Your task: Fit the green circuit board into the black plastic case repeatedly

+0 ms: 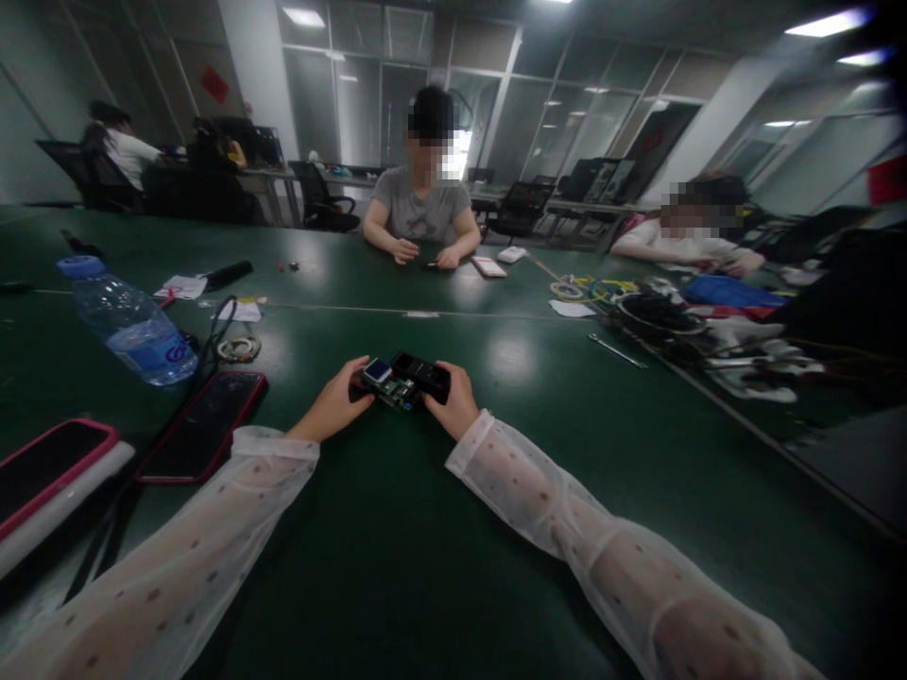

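Observation:
Just above the green table point(368, 529), both hands hold parts of a small electronic device close together. My left hand point(336, 399) is closed on the left edge of a green circuit board point(401, 389) with a small screen point(377, 370) on it. My right hand point(457, 401) grips a black plastic casing point(419, 370), which lies against the board's far right side. Thumbs are at the near side; most other fingers are hidden behind the parts. Whether board and casing are joined I cannot tell.
On the left are a water bottle point(134, 326), a red-cased phone point(205, 425), another phone point(49, 463) and a bracelet point(239, 349). A wrench point(616, 350) and a heap of cables and tools point(701, 326) lie right. A person point(425, 198) sits opposite, another point(691, 236) far right.

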Demonstrator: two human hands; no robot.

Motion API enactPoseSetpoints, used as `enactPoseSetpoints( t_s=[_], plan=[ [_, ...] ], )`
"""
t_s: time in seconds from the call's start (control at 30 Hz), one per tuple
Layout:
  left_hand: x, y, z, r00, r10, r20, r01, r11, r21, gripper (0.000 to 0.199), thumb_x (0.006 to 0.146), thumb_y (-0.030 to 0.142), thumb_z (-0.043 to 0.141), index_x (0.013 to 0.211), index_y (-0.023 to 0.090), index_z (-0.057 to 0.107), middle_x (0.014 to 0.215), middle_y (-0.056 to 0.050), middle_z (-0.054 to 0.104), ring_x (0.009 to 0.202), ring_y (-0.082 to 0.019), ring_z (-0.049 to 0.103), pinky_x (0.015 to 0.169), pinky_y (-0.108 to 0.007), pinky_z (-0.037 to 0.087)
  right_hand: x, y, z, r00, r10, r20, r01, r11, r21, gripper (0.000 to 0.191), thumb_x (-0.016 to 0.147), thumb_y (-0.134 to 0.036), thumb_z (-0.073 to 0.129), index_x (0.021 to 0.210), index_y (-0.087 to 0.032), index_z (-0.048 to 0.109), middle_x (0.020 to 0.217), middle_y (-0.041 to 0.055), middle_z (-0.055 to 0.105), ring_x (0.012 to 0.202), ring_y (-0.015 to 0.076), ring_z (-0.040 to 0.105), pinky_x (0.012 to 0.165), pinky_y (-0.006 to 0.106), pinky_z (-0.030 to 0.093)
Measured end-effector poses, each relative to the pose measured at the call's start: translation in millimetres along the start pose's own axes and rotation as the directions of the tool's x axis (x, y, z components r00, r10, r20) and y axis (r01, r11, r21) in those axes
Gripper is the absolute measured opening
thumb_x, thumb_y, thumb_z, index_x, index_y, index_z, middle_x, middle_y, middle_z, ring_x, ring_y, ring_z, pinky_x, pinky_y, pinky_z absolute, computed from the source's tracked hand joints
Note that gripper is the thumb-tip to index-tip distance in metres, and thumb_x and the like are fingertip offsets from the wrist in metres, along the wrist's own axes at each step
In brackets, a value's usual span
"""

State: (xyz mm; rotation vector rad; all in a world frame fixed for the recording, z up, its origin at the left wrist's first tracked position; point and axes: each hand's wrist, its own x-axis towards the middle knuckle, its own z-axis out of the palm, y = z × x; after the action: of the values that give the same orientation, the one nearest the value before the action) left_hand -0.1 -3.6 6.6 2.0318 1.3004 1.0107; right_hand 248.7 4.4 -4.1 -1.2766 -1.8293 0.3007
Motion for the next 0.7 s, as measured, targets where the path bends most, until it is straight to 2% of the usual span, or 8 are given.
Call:
enactPoseSetpoints(
  t_s=[0.2, 0.4, 0.6, 0.7],
  plan=[
    [-0.8, 2.6, -1.3, 1.0, 0.021, 0.022, -0.021, 1.0, -0.005, 0.066, 0.078, 0.022, 0.062, 0.138, 0.022, 0.034, 0.122, -0.011, 0.057, 0.102, -0.024, 0.06, 0.089, -0.045, 0.046, -0.6, 2.1, 1.1, 1.0, 0.011, -0.016, -0.011, 1.0, -0.024, 0.056, 0.071, -0.019, 0.066, 0.123, -0.018, 0.044, 0.118, 0.0127, 0.051, 0.113, 0.0304, 0.049, 0.095, 0.054, 0.044],
    [0.6, -5.2, -0.6, 0.999, 0.028, 0.027, -0.027, 0.999, -0.045, 0.059, 0.081, 0.016, 0.056, 0.136, 0.023, 0.037, 0.124, -0.01, 0.057, 0.103, -0.023, 0.059, 0.089, -0.045, 0.046, 0.9, 5.3, 1.9, 1.0, 0.019, -0.008, -0.019, 1.0, 0.004, 0.051, 0.072, -0.018, 0.067, 0.118, -0.016, 0.046, 0.114, 0.0128, 0.054, 0.109, 0.0286, 0.052, 0.095, 0.05, 0.045],
    [1.4, -11.3, 0.9, 0.999, 0.02, 0.03, -0.018, 0.999, -0.049, 0.061, 0.081, 0.015, 0.056, 0.137, 0.023, 0.035, 0.125, -0.011, 0.056, 0.102, -0.022, 0.059, 0.088, -0.044, 0.047, 0.9, -11.6, -6.0, 0.98, 0.065, -0.19, -0.045, 0.993, 0.109, 0.049, 0.076, -0.031, 0.067, 0.117, -0.017, 0.045, 0.109, 0.0128, 0.056, 0.098, 0.0271, 0.058, 0.087, 0.048, 0.05],
    [1.1, -9.7, 1.2, 0.999, 0.035, 0.026, -0.034, 0.999, -0.038, 0.062, 0.079, 0.013, 0.056, 0.137, 0.021, 0.035, 0.123, -0.011, 0.057, 0.101, -0.022, 0.059, 0.089, -0.043, 0.046, -2.5, -25.7, -11.6, 0.978, 0.002, -0.209, 0.029, 0.989, 0.145, 0.05, 0.077, -0.037, 0.067, 0.118, -0.018, 0.045, 0.108, 0.0117, 0.056, 0.097, 0.0257, 0.059, 0.085, 0.045, 0.051]
  ],
)
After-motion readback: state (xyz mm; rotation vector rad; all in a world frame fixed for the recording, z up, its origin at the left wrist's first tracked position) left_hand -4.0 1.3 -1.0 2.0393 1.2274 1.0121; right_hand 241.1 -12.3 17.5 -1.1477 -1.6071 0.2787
